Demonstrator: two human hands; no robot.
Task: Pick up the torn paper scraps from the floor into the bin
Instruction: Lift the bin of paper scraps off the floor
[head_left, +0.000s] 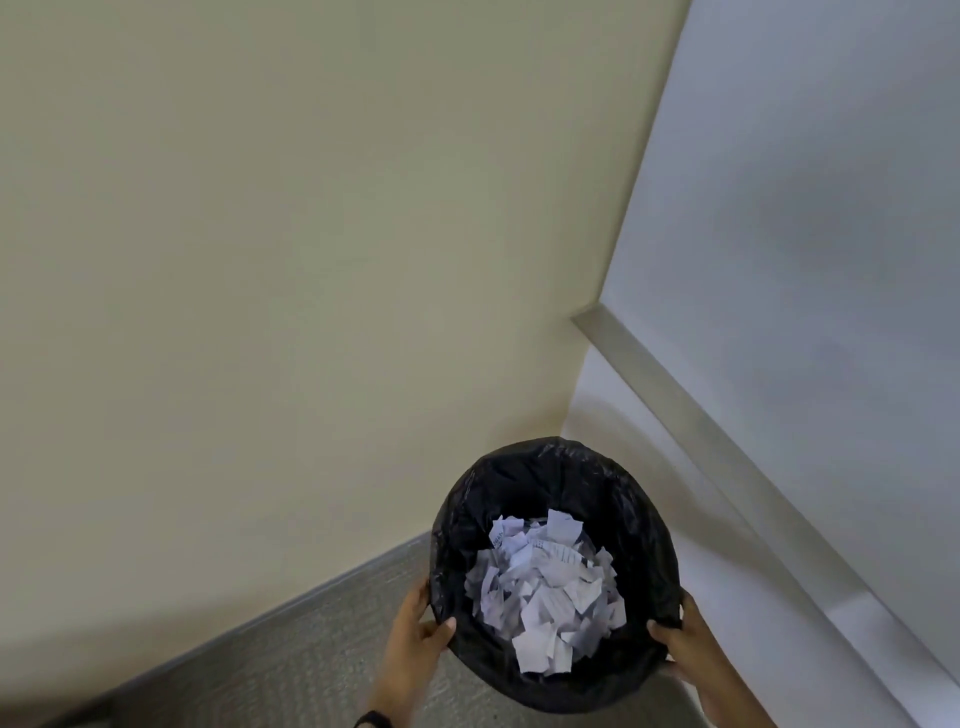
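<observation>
A round bin (556, 467) lined with a black plastic bag stands in a corner of the room. Inside it lies a heap of white torn paper scraps (545, 587), some with printed text. My left hand (418, 621) grips the bin's left rim, thumb hooked over the edge. My right hand (685, 642) grips the right rim in the same way. A dark band shows on my left wrist at the bottom edge. No scraps show on the visible floor.
A cream wall (260, 260) fills the left and top. A pale grey-white panel (805, 208) with a metal strip (727, 467) runs along the right. Grey patterned carpet (311, 649) lies at the lower left, with a grey skirting along the wall.
</observation>
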